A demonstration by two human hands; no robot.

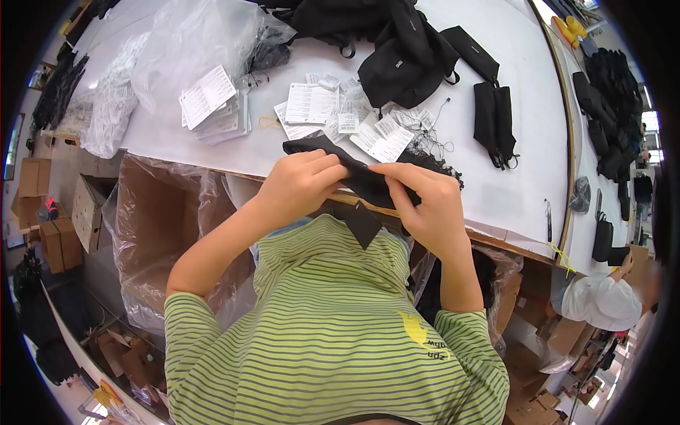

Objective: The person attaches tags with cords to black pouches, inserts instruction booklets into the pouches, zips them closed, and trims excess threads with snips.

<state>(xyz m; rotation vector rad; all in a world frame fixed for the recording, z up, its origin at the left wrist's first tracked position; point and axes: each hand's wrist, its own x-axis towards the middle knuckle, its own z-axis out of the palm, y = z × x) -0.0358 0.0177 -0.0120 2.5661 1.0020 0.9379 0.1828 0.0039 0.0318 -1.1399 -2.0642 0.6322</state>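
Note:
A small black fabric pouch (363, 181) is held slantwise over the table's front edge. My left hand (303, 183) has its fingers wrapped over the pouch's left part. With thumb and forefinger, my right hand (427, 201) pinches the right part. A black tag (363, 225) hangs below the pouch, in front of the striped shirt. Just beyond my hands lie white printed labels (312, 103) and a tangle of black strings (432, 161).
Black bags (407, 74) lie at the back of the white table (528, 191), with black pouches (494, 122) to the right. Clear plastic (191, 49) and a card stack (207, 97) are at left. A plastic-lined box (159, 212) stands below. Another person (602, 301) is at far right.

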